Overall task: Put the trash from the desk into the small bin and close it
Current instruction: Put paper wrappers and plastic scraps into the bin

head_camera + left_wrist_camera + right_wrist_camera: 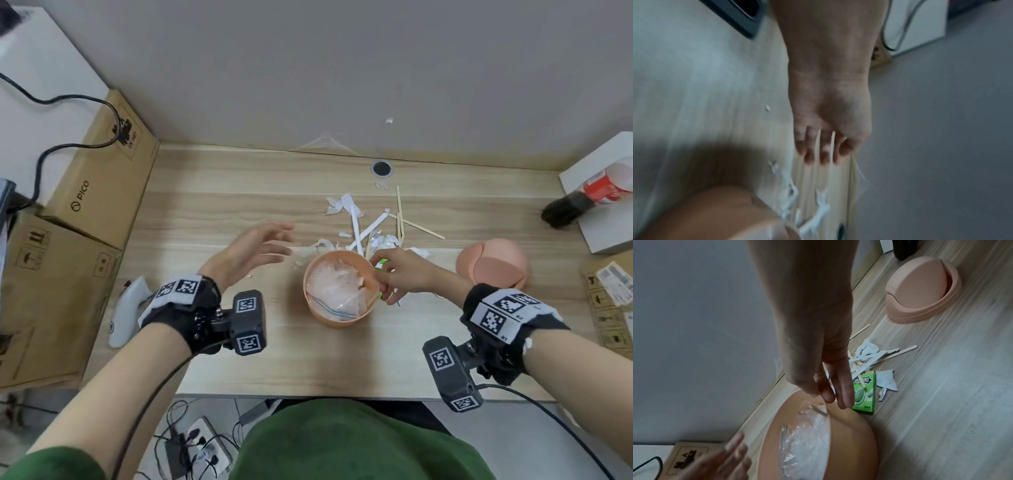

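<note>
The small peach bin (337, 320) stands open mid-desk, lined with a clear plastic bag (334, 286); a small white scrap (818, 409) lies inside. My right hand (385, 277) is at its right rim, thumb and fingertips (844, 400) pinching the rim. A green gum box (864, 391) lies flat beside the bin, under that hand. Paper scraps (356, 219), wooden sticks (399, 216) and a foil wrapper (882, 394) are strewn behind the bin. The domed lid (491, 262) rests on the desk to the right. My left hand (270, 240) hovers left of the bin, fingers spread and empty, blurred.
A cola bottle (589, 195) lies on a white box at the far right. Cardboard boxes (85, 205) line the left edge, with a white controller (125, 308) beside them. A cable hole (381, 168) sits near the wall.
</note>
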`<move>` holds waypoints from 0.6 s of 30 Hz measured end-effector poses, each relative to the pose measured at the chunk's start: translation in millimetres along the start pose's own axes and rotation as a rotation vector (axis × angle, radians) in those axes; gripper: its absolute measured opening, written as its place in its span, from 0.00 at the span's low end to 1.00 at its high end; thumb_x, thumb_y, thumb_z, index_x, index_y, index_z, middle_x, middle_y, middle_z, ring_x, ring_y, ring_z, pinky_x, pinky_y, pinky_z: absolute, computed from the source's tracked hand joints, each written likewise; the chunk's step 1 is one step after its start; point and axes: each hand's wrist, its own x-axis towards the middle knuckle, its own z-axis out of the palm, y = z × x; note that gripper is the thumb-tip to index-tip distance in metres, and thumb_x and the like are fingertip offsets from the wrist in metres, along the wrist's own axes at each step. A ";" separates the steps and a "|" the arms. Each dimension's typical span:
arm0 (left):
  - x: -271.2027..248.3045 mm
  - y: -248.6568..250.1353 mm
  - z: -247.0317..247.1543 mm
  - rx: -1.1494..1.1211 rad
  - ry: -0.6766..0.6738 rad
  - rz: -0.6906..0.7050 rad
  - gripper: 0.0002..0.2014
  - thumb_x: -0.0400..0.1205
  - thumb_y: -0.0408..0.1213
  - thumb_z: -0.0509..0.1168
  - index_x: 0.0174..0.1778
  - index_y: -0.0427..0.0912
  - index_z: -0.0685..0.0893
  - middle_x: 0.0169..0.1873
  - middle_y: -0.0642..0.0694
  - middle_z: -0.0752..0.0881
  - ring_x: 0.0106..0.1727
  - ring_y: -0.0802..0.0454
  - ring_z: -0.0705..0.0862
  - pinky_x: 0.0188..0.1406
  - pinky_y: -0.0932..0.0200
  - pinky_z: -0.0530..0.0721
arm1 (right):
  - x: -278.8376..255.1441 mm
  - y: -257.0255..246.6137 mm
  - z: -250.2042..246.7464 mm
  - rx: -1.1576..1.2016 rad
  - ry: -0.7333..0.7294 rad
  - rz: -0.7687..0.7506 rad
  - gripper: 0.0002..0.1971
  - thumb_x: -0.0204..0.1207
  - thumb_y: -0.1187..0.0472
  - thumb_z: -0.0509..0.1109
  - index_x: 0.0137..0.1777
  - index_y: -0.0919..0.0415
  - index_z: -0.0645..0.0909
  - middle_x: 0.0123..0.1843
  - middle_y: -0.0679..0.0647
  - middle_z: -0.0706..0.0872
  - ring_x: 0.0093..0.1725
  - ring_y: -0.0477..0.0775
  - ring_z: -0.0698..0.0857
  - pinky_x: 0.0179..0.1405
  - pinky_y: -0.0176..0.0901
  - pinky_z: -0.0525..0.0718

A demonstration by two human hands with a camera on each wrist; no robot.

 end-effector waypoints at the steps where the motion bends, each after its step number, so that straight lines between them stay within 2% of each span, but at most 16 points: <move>1: 4.9 -13.8 -14.7 -0.025 0.147 -0.013 0.13 0.86 0.40 0.59 0.63 0.42 0.83 0.56 0.40 0.84 0.48 0.45 0.87 0.47 0.57 0.85 | 0.1 0.3 -0.5 0.005 -0.006 0.002 0.09 0.80 0.62 0.65 0.57 0.64 0.77 0.32 0.60 0.85 0.32 0.58 0.88 0.42 0.58 0.91; 3: 14.0 -46.3 -40.4 -0.003 0.402 -0.096 0.14 0.86 0.38 0.62 0.66 0.39 0.81 0.54 0.41 0.84 0.45 0.45 0.86 0.47 0.54 0.85 | 1.5 0.9 -1.2 0.011 -0.016 0.007 0.09 0.80 0.61 0.65 0.57 0.63 0.76 0.32 0.59 0.85 0.32 0.57 0.87 0.41 0.56 0.91; 4: 16.9 -62.4 -49.7 0.002 0.477 -0.143 0.14 0.86 0.34 0.62 0.67 0.37 0.80 0.52 0.42 0.83 0.42 0.46 0.85 0.47 0.53 0.86 | 2.2 1.1 -1.7 0.012 -0.020 0.009 0.09 0.80 0.61 0.65 0.58 0.63 0.76 0.32 0.59 0.85 0.32 0.56 0.87 0.40 0.56 0.91; 6: 18.3 -87.3 -58.8 0.023 0.524 -0.195 0.14 0.85 0.29 0.62 0.67 0.36 0.80 0.46 0.41 0.83 0.38 0.48 0.83 0.42 0.54 0.86 | 4.2 0.8 -2.6 0.012 -0.025 0.013 0.10 0.80 0.61 0.65 0.58 0.64 0.76 0.32 0.59 0.85 0.32 0.56 0.87 0.40 0.55 0.91; 9: 21.0 -105.9 -59.7 0.115 0.572 -0.181 0.14 0.79 0.25 0.67 0.60 0.35 0.84 0.42 0.40 0.85 0.33 0.49 0.82 0.23 0.64 0.82 | 6.3 0.0 -3.3 0.018 -0.024 0.016 0.10 0.80 0.59 0.65 0.58 0.63 0.77 0.32 0.59 0.85 0.33 0.58 0.88 0.40 0.55 0.91; 10: 23.2 -107.3 -58.8 0.144 0.596 -0.165 0.13 0.76 0.25 0.71 0.56 0.36 0.86 0.42 0.39 0.87 0.33 0.48 0.83 0.23 0.64 0.83 | 6.9 -0.2 -3.4 0.017 -0.022 0.017 0.11 0.80 0.58 0.65 0.58 0.63 0.77 0.33 0.60 0.85 0.34 0.60 0.88 0.41 0.54 0.91; 12: 28.7 -106.3 -56.4 0.279 0.636 -0.158 0.09 0.70 0.30 0.79 0.43 0.43 0.89 0.41 0.41 0.90 0.38 0.45 0.88 0.37 0.52 0.91 | 7.4 -0.6 -3.3 0.008 -0.019 0.019 0.11 0.80 0.56 0.65 0.57 0.60 0.77 0.34 0.60 0.86 0.35 0.62 0.89 0.42 0.54 0.91; 13: 31.0 -104.7 -54.9 0.361 0.642 -0.153 0.08 0.68 0.32 0.80 0.37 0.46 0.89 0.39 0.42 0.91 0.40 0.43 0.90 0.43 0.47 0.92 | 7.5 -1.0 -3.1 0.003 -0.018 0.022 0.10 0.80 0.55 0.65 0.57 0.59 0.77 0.35 0.61 0.87 0.36 0.62 0.90 0.43 0.55 0.91; 15: 34.6 -101.5 -51.1 0.463 0.629 -0.134 0.08 0.69 0.32 0.79 0.30 0.49 0.88 0.35 0.41 0.91 0.38 0.40 0.91 0.43 0.44 0.92 | 8.0 -1.2 -3.0 0.008 -0.015 0.028 0.10 0.80 0.54 0.64 0.56 0.58 0.77 0.38 0.64 0.88 0.36 0.63 0.90 0.43 0.54 0.91; 18: 39.7 -99.1 -49.6 0.563 0.598 -0.135 0.10 0.74 0.32 0.73 0.29 0.50 0.88 0.37 0.39 0.91 0.37 0.38 0.91 0.41 0.43 0.92 | 9.2 -0.9 -3.7 0.024 -0.017 0.031 0.10 0.80 0.55 0.64 0.57 0.59 0.77 0.40 0.67 0.87 0.35 0.62 0.90 0.42 0.52 0.92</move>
